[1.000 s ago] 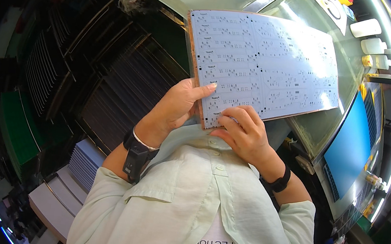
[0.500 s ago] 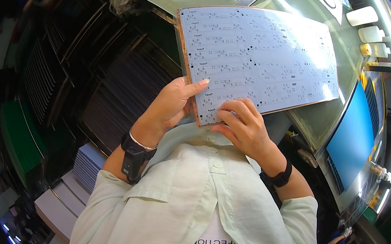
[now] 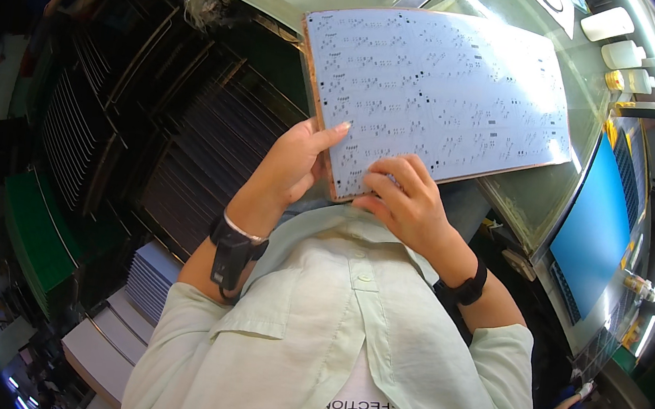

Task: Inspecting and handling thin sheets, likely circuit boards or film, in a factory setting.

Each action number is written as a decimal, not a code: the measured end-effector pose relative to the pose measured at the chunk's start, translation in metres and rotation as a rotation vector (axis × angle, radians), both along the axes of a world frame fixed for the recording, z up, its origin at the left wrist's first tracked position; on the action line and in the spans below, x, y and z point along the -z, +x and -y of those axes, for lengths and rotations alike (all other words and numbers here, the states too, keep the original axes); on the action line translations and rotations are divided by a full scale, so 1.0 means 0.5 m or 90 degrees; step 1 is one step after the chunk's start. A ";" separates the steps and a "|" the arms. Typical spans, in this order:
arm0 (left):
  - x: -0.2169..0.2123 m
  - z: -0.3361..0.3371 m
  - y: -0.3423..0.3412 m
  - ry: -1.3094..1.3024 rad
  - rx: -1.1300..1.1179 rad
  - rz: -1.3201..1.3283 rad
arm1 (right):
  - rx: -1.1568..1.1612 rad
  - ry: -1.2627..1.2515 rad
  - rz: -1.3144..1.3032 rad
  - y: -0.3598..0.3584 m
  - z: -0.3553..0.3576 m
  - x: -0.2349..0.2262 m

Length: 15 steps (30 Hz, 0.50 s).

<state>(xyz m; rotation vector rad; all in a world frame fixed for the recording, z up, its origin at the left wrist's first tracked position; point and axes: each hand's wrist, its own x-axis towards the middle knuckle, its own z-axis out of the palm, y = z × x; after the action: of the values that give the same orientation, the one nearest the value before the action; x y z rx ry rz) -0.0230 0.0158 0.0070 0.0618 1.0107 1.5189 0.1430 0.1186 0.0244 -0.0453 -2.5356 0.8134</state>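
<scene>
While your left hand (image 3: 287, 169) pinches the panel (image 3: 437, 96) at its near-left corner, your right hand (image 3: 404, 205), fingers curled, grips its near edge; monitor (image 3: 595, 227) right of panel.

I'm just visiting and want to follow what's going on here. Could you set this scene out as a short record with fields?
Held thing: large pale panel with small dark marks and a copper-coloured edge, tilted over the glass-topped bench
Left hand: grips the panel's near left edge, thumb on its face
Right hand: fingers lie on the near edge
Wrists: a dark band on each
Left side: dark racks of thin sheets, stacked pale boards
Right side: blue screen
Far bench: white containers
</scene>
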 end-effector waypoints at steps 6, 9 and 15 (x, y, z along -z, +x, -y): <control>0.060 -0.039 0.002 -0.004 -0.041 -0.003 | 0.069 0.007 0.036 -0.008 -0.023 0.051; 0.066 -0.027 0.000 -0.003 -0.037 0.027 | 0.117 0.055 0.057 0.003 -0.031 0.060; 0.028 0.056 0.001 -0.196 0.204 -0.211 | 0.238 0.086 0.096 0.056 -0.047 0.063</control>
<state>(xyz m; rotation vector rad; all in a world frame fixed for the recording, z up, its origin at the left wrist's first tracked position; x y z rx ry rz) -0.0223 -0.0121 -0.0068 0.2527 1.4166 1.0694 0.1709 0.1420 -0.0072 -0.5371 -2.5986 0.5069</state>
